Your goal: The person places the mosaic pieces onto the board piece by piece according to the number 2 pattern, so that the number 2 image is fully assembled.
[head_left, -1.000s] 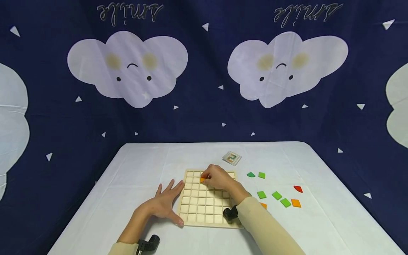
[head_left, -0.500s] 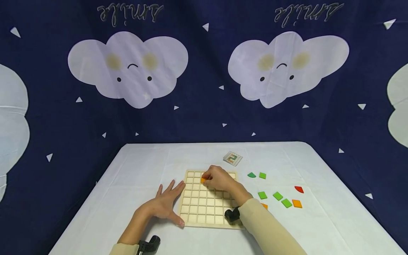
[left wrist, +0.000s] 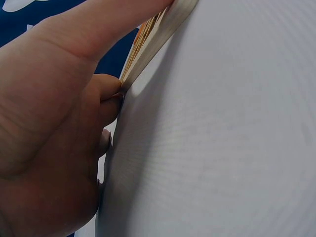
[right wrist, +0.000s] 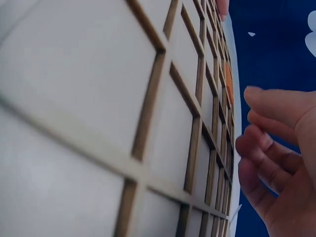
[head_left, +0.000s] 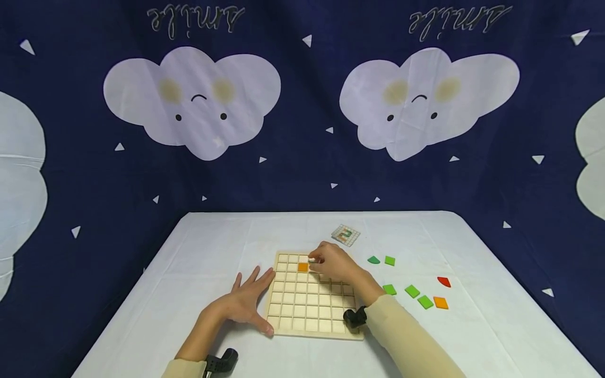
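A pale wooden grid board lies on the white table. In its second row from the back, an orange square tile sits in a cell; the right wrist view also catches this orange tile edge-on. My right hand hovers just right of the tile, fingers loosely bent and holding nothing. In the right wrist view, the fingers of that hand are apart from the board. My left hand has its fingers spread and touches the board's left edge; its thumb reaches the near left corner.
Right of the board lie several green square tiles, a dark green curved piece, a red curved piece and another orange tile. A patterned card stack lies behind the board. A dark blue cloud-print cloth hangs behind.
My right hand has let go of the orange tile and shifted right, leaving the tile in its cell. The left hand stays in place at the board's edge.
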Demonstrator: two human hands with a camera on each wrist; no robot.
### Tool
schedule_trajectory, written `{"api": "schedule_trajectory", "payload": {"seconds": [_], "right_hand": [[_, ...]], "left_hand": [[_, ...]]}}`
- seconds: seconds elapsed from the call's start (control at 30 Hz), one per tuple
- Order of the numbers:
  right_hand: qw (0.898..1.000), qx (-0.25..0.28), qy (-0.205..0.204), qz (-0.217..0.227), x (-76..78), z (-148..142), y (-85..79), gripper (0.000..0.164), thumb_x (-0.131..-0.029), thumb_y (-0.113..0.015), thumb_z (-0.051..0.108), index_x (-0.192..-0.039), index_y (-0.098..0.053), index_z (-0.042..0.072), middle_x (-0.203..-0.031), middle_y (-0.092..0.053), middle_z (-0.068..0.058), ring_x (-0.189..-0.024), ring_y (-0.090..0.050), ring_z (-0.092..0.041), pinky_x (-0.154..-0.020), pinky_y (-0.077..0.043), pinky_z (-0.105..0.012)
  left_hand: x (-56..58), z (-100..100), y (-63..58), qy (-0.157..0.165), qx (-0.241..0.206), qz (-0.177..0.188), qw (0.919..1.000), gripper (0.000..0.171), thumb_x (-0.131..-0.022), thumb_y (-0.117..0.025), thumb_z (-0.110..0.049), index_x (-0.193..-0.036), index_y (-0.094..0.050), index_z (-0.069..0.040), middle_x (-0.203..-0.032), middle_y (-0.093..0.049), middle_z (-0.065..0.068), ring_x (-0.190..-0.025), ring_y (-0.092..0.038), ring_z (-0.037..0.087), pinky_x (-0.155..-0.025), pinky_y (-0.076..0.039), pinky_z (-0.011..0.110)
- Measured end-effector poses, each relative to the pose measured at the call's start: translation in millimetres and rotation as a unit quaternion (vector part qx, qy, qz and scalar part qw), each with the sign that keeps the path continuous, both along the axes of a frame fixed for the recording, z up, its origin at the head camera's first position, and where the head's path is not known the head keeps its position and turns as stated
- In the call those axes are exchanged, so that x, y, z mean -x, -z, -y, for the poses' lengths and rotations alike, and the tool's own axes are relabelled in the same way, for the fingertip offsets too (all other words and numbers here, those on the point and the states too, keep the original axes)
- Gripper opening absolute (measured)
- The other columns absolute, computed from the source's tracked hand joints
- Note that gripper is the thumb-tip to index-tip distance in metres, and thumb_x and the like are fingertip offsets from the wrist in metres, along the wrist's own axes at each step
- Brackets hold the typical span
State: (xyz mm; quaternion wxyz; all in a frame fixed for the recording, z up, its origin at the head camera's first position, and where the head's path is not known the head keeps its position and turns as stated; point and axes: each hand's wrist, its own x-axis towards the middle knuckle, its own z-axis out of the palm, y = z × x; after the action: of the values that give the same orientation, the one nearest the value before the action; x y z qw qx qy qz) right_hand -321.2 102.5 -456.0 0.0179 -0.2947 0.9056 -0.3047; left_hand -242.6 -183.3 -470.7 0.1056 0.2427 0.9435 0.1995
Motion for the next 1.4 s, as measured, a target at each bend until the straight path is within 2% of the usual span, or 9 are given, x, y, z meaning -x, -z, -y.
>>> {"api": "schedule_trajectory", "payload": {"seconds": [0.2,0.33,0.4,0.47,0.57,0.67,0.83,1.13,1.4], "right_hand": [[1.000,-0.014,0.008,-0.021,-3.1,-12,-2.3,0.032,-0.090,-0.069,0.022,-0.117,-0.069,0.005,-0.104,-0.061,-0.003,-0.074,-0.055,-0.006,-0.065,-0.050,-0.026],[1.000,0.002,0.016,-0.011,-4.7,-23,-5.6,0.033,-0.091,-0.068,0.020,-0.119,-0.068,0.004,-0.109,-0.061,-0.004,-0.071,-0.057,-0.017,-0.063,-0.051,-0.034],[1.000,0.007,0.025,-0.010,-4.8,-29,-6.7,0.033,-0.090,-0.069,0.021,-0.119,-0.067,0.005,-0.105,-0.063,-0.002,-0.090,-0.061,-0.026,-0.072,-0.053,-0.040],[0.999,0.013,0.033,-0.009,-3.8,-35,-7.5,0.034,-0.089,-0.070,0.019,-0.120,-0.067,0.004,-0.100,-0.065,-0.001,-0.094,-0.060,-0.031,-0.075,-0.052,-0.043],[0.999,0.016,0.044,0.000,-1.0,-45,-5.8,0.035,-0.089,-0.070,0.019,-0.121,-0.066,0.005,-0.096,-0.065,0.000,-0.090,-0.062,-0.025,-0.070,-0.053,-0.039],[0.998,0.022,0.055,0.011,0.9,-53,-4.3,0.035,-0.089,-0.070,0.017,-0.122,-0.065,0.005,-0.103,-0.064,-0.003,-0.068,-0.056,-0.014,-0.057,-0.049,-0.031],[0.998,0.017,0.055,-0.003,1.2,-62,-2.1,0.034,-0.087,-0.072,0.015,-0.119,-0.066,0.004,-0.103,-0.064,-0.007,-0.073,-0.055,-0.010,-0.061,-0.049,-0.029],[0.997,-0.005,0.079,-0.005,1.8,-79,6.0,0.034,-0.085,-0.074,0.018,-0.117,-0.068,0.007,-0.093,-0.060,0.004,-0.072,-0.052,-0.012,-0.061,-0.047,-0.031],[0.997,0.001,0.082,-0.005,4.4,-94,3.4,0.036,-0.085,-0.074,0.017,-0.118,-0.067,0.005,-0.098,-0.063,-0.002,-0.078,-0.055,-0.011,-0.064,-0.048,-0.030]], "left_hand": [[-0.9,-1,1.4,-0.001,0.001,-0.001,1.0000,0.143,-0.041,-0.079,-0.076,-0.155,-0.019,-0.011,-0.159,-0.015,0.003,-0.145,0.000,0.032,-0.108,0.009,0.063],[-0.2,-1,1.3,-0.004,0.006,0.000,1.0000,0.143,-0.041,-0.079,-0.076,-0.155,-0.019,-0.013,-0.159,-0.015,0.002,-0.145,0.000,0.031,-0.108,0.009,0.062],[0.6,-1,1.0,-0.004,0.006,0.002,1.0000,0.143,-0.041,-0.079,-0.075,-0.155,-0.018,-0.013,-0.159,-0.014,0.002,-0.145,0.001,0.031,-0.108,0.010,0.062],[1.3,-1,0.6,-0.004,0.005,0.003,1.0000,0.143,-0.041,-0.080,-0.074,-0.155,-0.018,-0.013,-0.160,-0.014,0.002,-0.145,0.001,0.031,-0.108,0.010,0.062],[2.4,-1,0.4,-0.001,0.007,0.001,1.0000,0.142,-0.042,-0.080,-0.074,-0.155,-0.018,-0.013,-0.160,-0.013,0.002,-0.145,0.001,0.032,-0.108,0.010,0.062],[3.0,-1,0.4,0.004,0.007,-0.004,1.0000,0.142,-0.043,-0.079,-0.074,-0.155,-0.018,-0.013,-0.160,-0.013,0.003,-0.145,0.001,0.032,-0.108,0.010,0.062],[1.8,-1,-0.4,0.006,0.002,0.004,1.0000,0.142,-0.043,-0.080,-0.074,-0.155,-0.017,-0.012,-0.160,-0.013,0.004,-0.145,0.002,0.032,-0.107,0.011,0.063],[0.1,-1,-0.1,0.007,0.002,0.000,1.0000,0.142,-0.044,-0.079,-0.074,-0.155,-0.017,-0.012,-0.160,-0.014,0.003,-0.145,0.001,0.033,-0.107,0.011,0.063],[0.6,1,1.6,0.005,0.005,0.000,1.0000,0.142,-0.043,-0.079,-0.075,-0.155,-0.017,-0.013,-0.160,-0.013,0.002,-0.145,0.001,0.032,-0.108,0.010,0.062]]}}
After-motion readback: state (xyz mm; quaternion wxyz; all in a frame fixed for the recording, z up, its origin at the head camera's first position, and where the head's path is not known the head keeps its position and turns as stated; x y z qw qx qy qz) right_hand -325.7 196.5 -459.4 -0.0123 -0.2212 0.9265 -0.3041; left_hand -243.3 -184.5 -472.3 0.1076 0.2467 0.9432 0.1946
